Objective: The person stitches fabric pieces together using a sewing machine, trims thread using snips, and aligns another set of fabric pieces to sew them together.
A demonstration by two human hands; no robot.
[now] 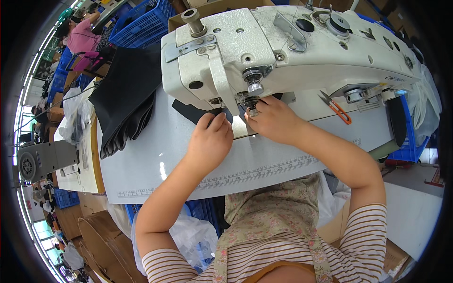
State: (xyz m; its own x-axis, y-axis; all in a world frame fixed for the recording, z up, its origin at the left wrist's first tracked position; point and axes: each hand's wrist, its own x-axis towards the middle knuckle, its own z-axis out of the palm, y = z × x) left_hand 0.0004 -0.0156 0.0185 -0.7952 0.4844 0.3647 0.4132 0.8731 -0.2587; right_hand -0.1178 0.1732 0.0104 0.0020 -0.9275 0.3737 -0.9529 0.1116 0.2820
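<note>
Both my hands are at the head of a white sewing machine (212, 70). A piece of black fabric (186, 112) lies flat under it, partly covered by the machine head and my fingers. Left of the needle area, my left hand (212, 137) has its fingers curled together on the fabric's near edge. My right hand (273, 120) is closed just right of the presser bar, close to the metal tension knob (255, 87). Its fingertips are partly hidden by machine parts, so what they grip does not show. The needle itself is out of sight.
A stack of black fabric pieces (127, 94) hangs over the table's left side. Orange-handled thread snips (337, 108) lie open right of my right hand. A printed ruler (245, 175) runs along the table's front. Blue crates (144, 23) and a seated person (82, 35) are at the far left.
</note>
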